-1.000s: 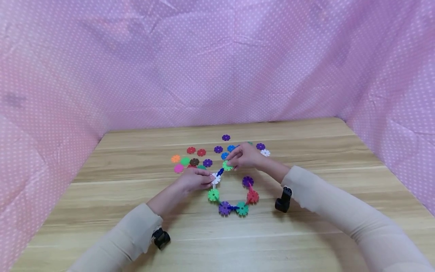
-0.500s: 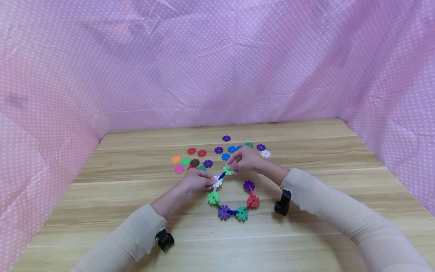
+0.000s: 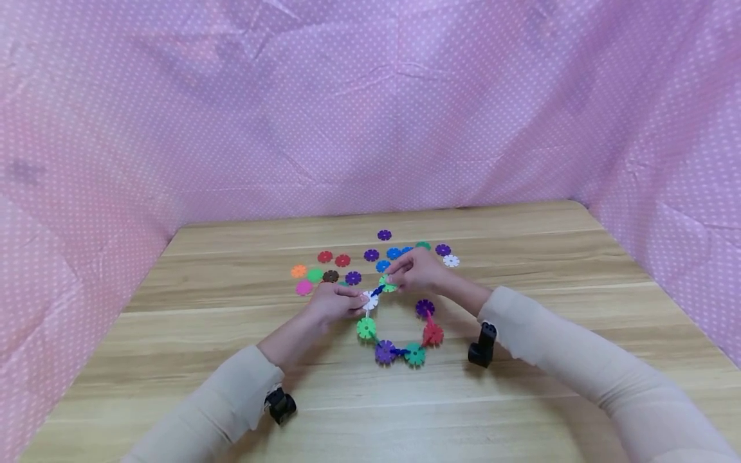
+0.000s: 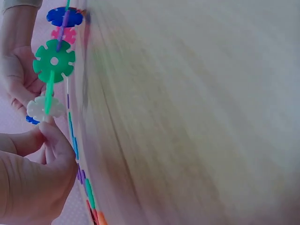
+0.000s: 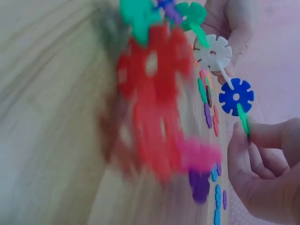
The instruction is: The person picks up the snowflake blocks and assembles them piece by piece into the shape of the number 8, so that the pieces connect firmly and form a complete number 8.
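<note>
L. hand point(image 3: 334, 303) pinches a white disc point(image 3: 370, 300) btwn thumb and fingers, R. hand point(image 3: 418, 270) a lt.-green disc point(image 3: 386, 284), w/ a blue disc point(image 5: 236, 97) linking the two, a grip that prob. steadies the joint from both sides. The slotted-disc chain point(image 3: 384, 352) loops toward the near side of the wooden table point(image 3: 370, 418), its purple end disc point(image 3: 425, 308) free at right; loose discs point(image 3: 343, 260) lie farther off, presumably for easy reach.
</note>
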Motion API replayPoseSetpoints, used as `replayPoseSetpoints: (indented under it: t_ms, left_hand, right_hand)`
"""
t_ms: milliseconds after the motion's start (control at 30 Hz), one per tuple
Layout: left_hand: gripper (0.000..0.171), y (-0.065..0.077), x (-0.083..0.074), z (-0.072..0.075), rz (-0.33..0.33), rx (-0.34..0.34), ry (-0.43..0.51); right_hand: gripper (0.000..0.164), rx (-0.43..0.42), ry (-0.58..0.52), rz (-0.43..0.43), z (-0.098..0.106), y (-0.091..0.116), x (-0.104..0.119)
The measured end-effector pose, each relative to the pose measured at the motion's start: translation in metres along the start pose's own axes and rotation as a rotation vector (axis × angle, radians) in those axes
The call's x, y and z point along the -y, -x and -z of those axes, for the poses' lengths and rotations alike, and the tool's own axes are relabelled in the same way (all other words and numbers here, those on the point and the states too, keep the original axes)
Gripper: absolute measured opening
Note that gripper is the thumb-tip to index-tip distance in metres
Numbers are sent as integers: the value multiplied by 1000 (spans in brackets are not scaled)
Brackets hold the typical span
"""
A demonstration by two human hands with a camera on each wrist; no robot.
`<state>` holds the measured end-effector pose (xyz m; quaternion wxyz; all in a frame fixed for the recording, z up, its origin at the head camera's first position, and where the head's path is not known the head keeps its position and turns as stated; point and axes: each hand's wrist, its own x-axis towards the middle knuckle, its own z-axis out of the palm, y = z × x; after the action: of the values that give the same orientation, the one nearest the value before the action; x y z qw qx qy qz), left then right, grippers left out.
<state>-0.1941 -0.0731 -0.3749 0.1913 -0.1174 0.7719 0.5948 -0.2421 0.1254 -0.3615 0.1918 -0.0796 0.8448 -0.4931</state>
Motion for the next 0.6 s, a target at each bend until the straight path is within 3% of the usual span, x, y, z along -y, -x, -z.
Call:
replayPoseSetpoints:
  t_ms: [167,367,600]
  left_hand:
    - [21,5,3,-2,12,53,21]
    - [20,14,4,-10,-12,90,0]
    - [17,22,7,-13,-27,105,-87]
  right_hand:
    - [21,49,57,25,1,-5,1]
    - [22,209,187,48,2,-2,4]
    - [22,284,121,1,3,2,-1]
